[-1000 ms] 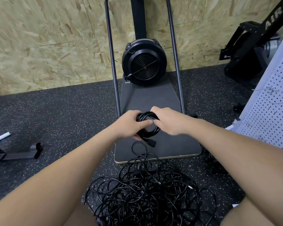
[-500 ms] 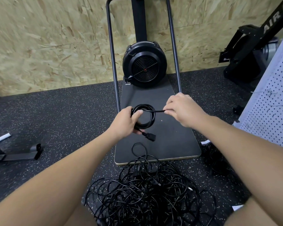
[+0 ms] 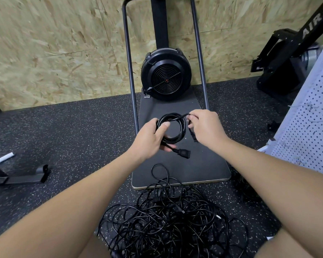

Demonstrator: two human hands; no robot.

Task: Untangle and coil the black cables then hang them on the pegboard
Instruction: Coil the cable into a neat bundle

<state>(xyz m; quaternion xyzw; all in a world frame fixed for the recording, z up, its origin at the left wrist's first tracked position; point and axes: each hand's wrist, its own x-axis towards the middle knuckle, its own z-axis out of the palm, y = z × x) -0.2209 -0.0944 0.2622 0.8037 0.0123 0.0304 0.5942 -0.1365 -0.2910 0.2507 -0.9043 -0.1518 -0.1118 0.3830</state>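
A coiled black cable [image 3: 177,135] hangs in front of me over the machine's base. My left hand [image 3: 150,139] grips the coil's left side, thumb on top, and a black plug [image 3: 184,152] sticks out below it. My right hand [image 3: 205,126] pinches the cable's loose end at the coil's upper right. A big tangled pile of black cables [image 3: 168,220] lies on the floor near my legs. The white pegboard [image 3: 309,135] stands at the right edge.
A fan machine [image 3: 166,75] with two upright rails stands on a dark board [image 3: 203,170] against the chipboard wall. Black exercise gear [image 3: 285,60] sits at the far right. A metal foot [image 3: 17,176] lies on the speckled floor at left.
My right hand pulled the loose end out to the right, then brought it back over the coil's top right. The coil rose slightly and now faces me more openly.
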